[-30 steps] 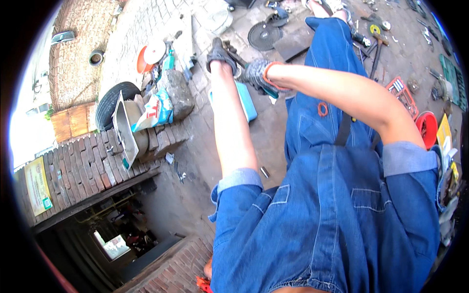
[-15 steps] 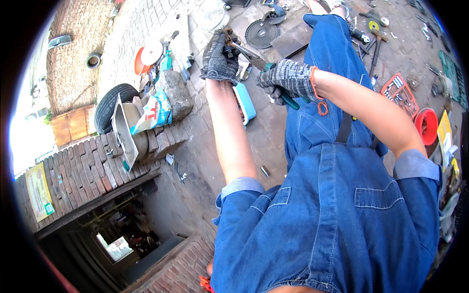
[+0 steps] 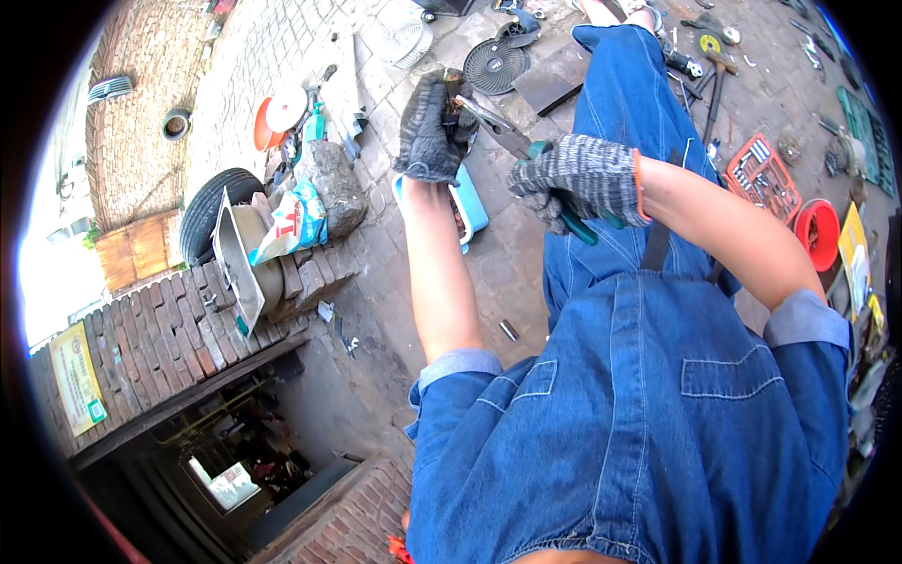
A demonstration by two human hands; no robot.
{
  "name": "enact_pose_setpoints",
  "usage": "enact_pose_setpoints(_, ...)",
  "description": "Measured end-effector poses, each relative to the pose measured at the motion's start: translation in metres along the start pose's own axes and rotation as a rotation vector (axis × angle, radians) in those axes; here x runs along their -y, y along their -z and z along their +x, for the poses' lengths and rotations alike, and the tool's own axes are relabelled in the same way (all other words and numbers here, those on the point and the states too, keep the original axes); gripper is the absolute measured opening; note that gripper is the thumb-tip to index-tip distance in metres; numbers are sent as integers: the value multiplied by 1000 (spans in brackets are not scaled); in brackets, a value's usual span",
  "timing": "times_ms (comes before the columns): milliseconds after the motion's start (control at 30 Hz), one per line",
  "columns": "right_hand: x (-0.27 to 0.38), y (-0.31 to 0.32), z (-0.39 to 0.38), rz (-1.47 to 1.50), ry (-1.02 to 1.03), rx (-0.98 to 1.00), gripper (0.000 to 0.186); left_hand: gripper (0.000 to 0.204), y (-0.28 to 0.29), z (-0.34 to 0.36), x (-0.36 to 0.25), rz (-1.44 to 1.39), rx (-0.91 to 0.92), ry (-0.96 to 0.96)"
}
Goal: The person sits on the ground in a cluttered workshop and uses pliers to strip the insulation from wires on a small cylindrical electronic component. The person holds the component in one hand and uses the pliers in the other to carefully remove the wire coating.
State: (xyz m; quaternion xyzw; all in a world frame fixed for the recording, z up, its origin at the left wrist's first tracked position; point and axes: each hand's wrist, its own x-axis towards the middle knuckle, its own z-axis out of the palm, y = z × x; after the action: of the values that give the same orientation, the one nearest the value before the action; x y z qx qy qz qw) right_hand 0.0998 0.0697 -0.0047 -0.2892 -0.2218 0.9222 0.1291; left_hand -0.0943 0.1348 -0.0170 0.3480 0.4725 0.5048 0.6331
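My left hand (image 3: 430,133), in a dark grey knit glove, is closed around a small dark part (image 3: 452,101) with coppery bits, most of it hidden by the fingers. In a speckled grey glove with an orange cuff, my right hand (image 3: 575,180) grips pliers (image 3: 510,139) with green handles. Their metal jaws point left and reach the small part; whether they bite on it I cannot tell. Below the left hand, partly covered by that wrist, lies a light blue plastic tray (image 3: 472,209).
A black fan grille (image 3: 495,66) and dark flat plate (image 3: 550,83) lie ahead. To the right are a hammer (image 3: 718,99), an orange socket tool case (image 3: 763,177) and a red bucket (image 3: 805,212). A stone block (image 3: 331,183) and tire (image 3: 200,221) stand left.
Both hands have come nearer to me and slightly right, the right hand more so. The small part and pliers have moved with them.
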Motion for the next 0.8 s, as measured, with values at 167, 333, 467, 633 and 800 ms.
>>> enact_pose_setpoints(167,-2,8,-28,-3,74,65,23,35,-23,-20,-22,-86,156,78)
enact_pose_setpoints(333,0,10,-44,-30,81,16,19,53,-34,-31,-27,289,240,-143)
enact_pose_setpoints(467,-1,-2,-47,-33,103,-11,27,45,-35,-24,-9,848,44,-679)
enact_pose_setpoints(633,-12,-9,-36,49,110,-5,24,29,-38,-1,14,1313,-263,-837)
enact_pose_setpoints(800,-21,-10,-7,49,90,-107,20,25,-42,10,24,1417,-402,-747)
